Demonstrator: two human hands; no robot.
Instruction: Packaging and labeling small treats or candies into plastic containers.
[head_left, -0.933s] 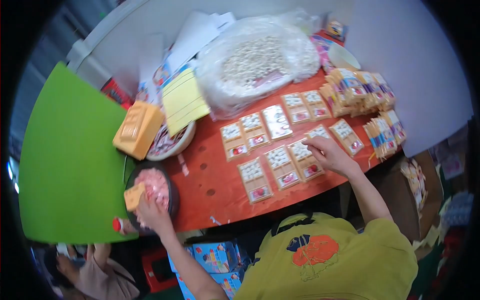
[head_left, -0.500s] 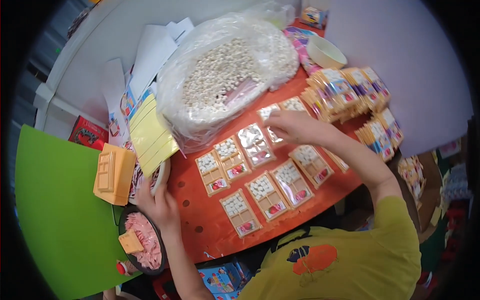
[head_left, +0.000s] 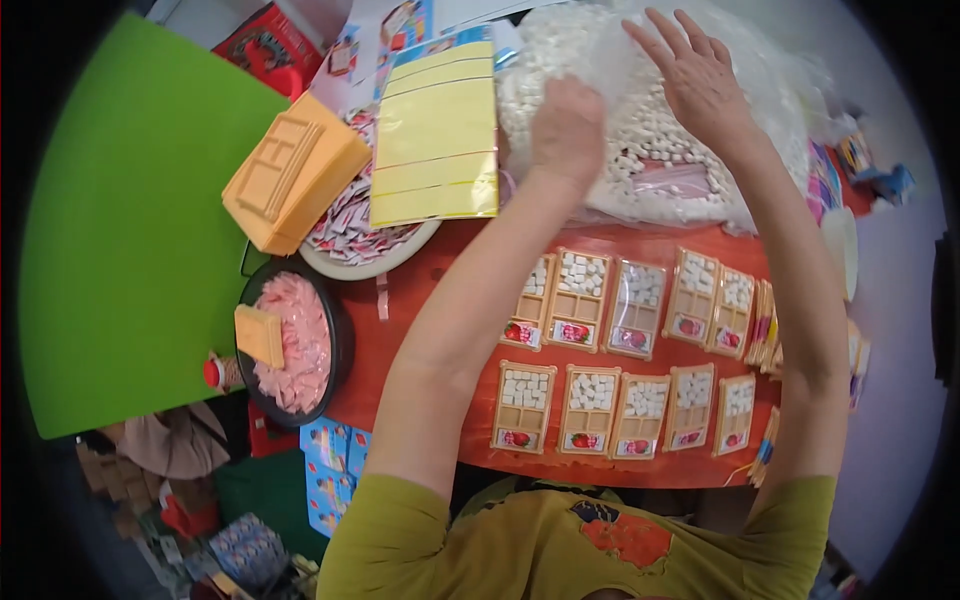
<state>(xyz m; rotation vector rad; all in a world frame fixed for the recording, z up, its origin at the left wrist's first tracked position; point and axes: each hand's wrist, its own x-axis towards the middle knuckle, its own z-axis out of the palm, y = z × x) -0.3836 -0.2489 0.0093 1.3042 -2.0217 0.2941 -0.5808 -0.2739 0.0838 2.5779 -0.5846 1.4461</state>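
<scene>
both hands moved up since half a second ago: left hand (head_left: 568,130) was at the off-white bowl (head_left: 385,266), right hand (head_left: 705,95) was over the upper tray row (head_left: 578,300). now both are at the clear plastic bag (head_left: 785,85) of small white pieces (head_left: 632,155) at the back of the red table (head_left: 400,310). camera view has shifted too.

grip, left: fingers curled in, fist-like, over the bag's left part, motion-blurred. can't tell if plastic or pieces are pinched in it. right: fingers spread wide, over the bag's middle, nothing seen in it. can't tell if fingertips touch the plastic.

trays: two rows just in front of the bag, between the forearms, white pieces in the top part of each. left forearm partly covers the leftmost upper one. lower row (head_left: 590,408) has five, near the table's front edge.

unchanged: small orange tray (head_left: 259,336) on the pink packets (head_left: 295,350) in the black bowl (head_left: 344,340); yellow sheet (head_left: 435,140) overlapping the off-white bowl.
</scene>
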